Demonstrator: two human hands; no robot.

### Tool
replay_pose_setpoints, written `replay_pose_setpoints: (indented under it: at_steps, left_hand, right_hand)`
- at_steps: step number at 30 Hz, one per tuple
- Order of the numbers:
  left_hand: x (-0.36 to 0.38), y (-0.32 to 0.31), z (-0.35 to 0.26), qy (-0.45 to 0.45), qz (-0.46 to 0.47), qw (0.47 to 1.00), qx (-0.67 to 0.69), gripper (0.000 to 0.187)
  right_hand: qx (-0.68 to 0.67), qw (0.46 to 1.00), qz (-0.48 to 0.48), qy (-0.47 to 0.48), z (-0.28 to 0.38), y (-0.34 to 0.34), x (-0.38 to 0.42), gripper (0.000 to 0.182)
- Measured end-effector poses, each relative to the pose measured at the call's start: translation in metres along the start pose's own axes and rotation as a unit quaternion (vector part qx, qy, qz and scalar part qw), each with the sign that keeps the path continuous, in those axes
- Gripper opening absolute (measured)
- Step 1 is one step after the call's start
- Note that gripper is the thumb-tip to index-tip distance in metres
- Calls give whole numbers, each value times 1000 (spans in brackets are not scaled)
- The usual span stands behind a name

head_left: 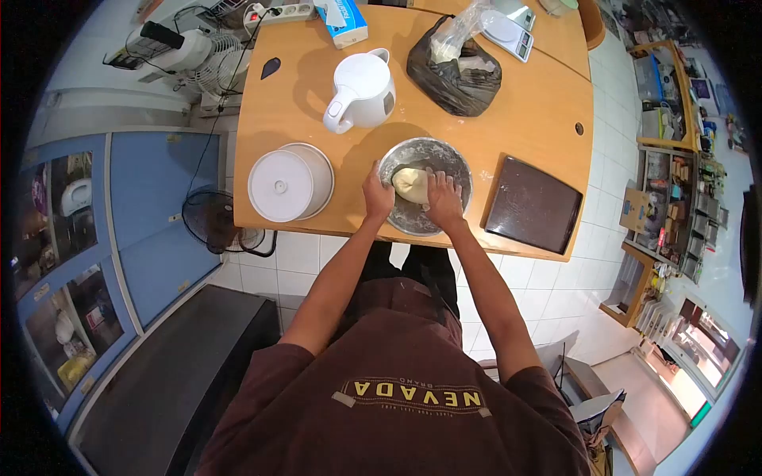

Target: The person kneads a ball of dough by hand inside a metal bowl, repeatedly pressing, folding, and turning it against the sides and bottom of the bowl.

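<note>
A round metal mixing bowl dusted with flour stands near the table's front edge. Inside it lies a pale, smooth lump of dough with a small fold on its surface. My left hand holds the bowl by its left rim. Reaching into the bowl from the right, my right hand touches the dough's right side, its fingers stretched out and apart. The underside of the dough is hidden.
On the wooden table, a white lidded container and a white kettle stand left. A dark baking tray lies right. Behind are a black plastic bag, a kitchen scale and a tissue box.
</note>
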State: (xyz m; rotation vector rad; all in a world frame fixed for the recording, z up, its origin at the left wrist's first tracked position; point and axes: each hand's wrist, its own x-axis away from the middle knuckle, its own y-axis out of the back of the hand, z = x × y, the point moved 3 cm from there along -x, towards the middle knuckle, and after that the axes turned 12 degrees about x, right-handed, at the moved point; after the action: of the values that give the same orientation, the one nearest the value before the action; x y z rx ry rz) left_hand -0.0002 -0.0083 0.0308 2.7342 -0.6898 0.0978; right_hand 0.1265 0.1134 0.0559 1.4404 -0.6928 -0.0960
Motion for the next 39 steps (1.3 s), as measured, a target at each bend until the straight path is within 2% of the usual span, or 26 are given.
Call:
replay_pose_setpoints:
  at_steps: [3,6,9,12,15,19,25,26,28,29,30,31,33,36,39]
  left_hand:
    - [2,-1,3,18,-10,1000,-18,62]
    - [3,-4,16,25,-22,999,19,61]
    - [3,-7,22,-7,-15,999,28,63]
    - [1,-5,18,18,-8,1000,-6,62]
    - [-1,-6,15,43,-8,999,19,61]
    - [1,-5,12,8,-21,999,30,60]
    - [-4,-5,25,24,5,999,43,59]
    - [-2,-5,24,13,3,999,29,59]
    - [-1,0,-1,12,13,1000,22,60]
    - [0,-1,4,6,11,1000,25,60]
    - [1,-4,17,0,9,1000,28,61]
    - [0,-5,19,-8,6,999,31,61]
    - [-1,-6,22,14,9,999,41,62]
    - [-2,-5,18,1,0,1000,31,62]
    - [-2,-5,20,2,-3,1000,10,65]
  right_hand:
    - [46,999,22,6,8,17,6,80]
    - [68,994,-77,29,15,-1,9,72]
    - [45,998,19,43,31,-7,20,88]
    - [-27,999,22,0,41,-16,24,94]
    - [-69,996,41,-32,49,-16,23,96]
    - [-129,987,72,-59,59,-36,17,102]
    - [-110,980,139,-88,53,-50,-19,107]
    - [-154,980,96,-85,49,-60,-26,109]
    - [-168,974,130,-74,41,-55,-39,110]
    - [-173,972,145,-70,37,-51,-42,111]
    - [-159,979,111,-60,35,-51,-43,115]
    - [-157,979,117,-60,32,-56,-47,117]
    - [-153,978,131,-57,30,-58,-54,119]
    - [-130,985,102,-42,25,-37,-45,115]
    - [-62,994,82,32,3,7,-29,107]
